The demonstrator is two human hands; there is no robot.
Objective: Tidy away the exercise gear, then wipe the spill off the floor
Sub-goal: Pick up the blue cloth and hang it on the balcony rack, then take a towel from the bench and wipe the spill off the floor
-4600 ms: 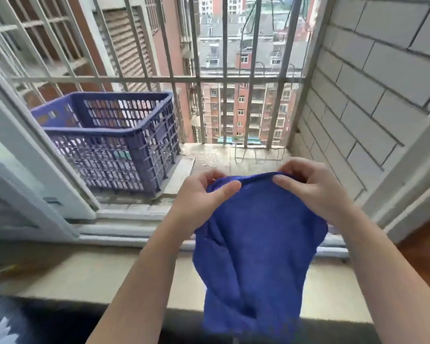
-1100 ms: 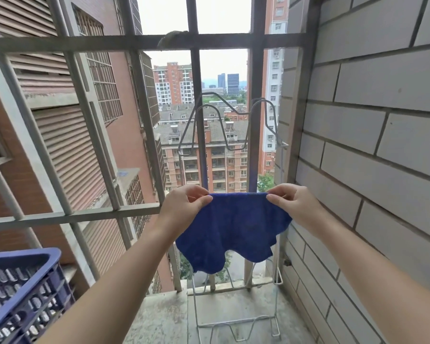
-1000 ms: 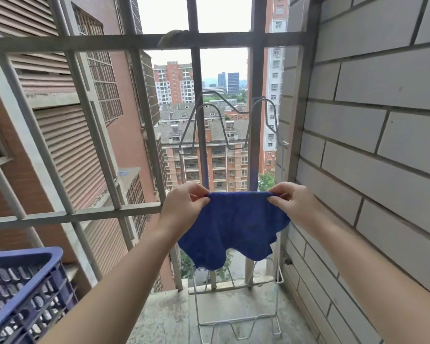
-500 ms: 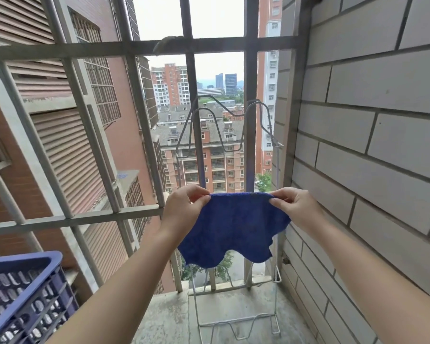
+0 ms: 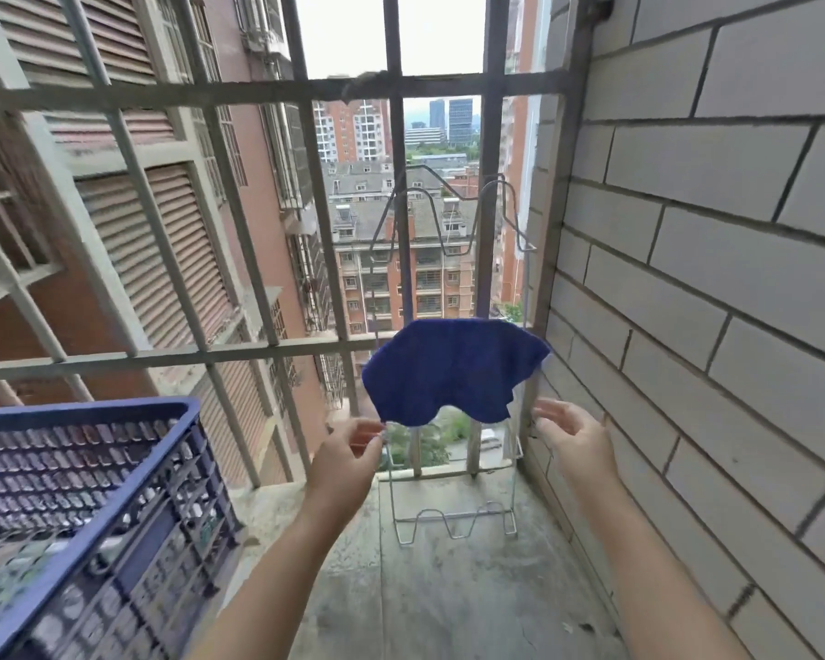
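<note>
A blue cloth (image 5: 448, 369) is hanging spread out at the far right corner of a barred balcony ledge, level with the lower crossbar of the metal grille (image 5: 258, 95) and in front of a tall wire rack (image 5: 453, 521) that is standing against the bars. Whether the cloth is draping over the crossbar or over a rail of the rack cannot be told from here. Its wavy lower edge is dangling free above the concrete ledge (image 5: 448, 602). A person's left hand (image 5: 344, 464) is hovering just under the cloth's lower left corner, its fingers (image 5: 365, 433) loosely parted and pinching nothing (motion blur is hiding whether the tips are brushing the fabric). The right hand (image 5: 575, 440) is reaching up beside the cloth's lower right edge, close to the grey tiled wall (image 5: 710, 278), with its fingers (image 5: 551, 412) spread and apart from the fabric. A blue slatted crate (image 5: 91, 493) is sitting at the left of the ledge, well apart from the cloth. Beyond the bars, red-brick apartment blocks are filling the view under a pale sky.
</note>
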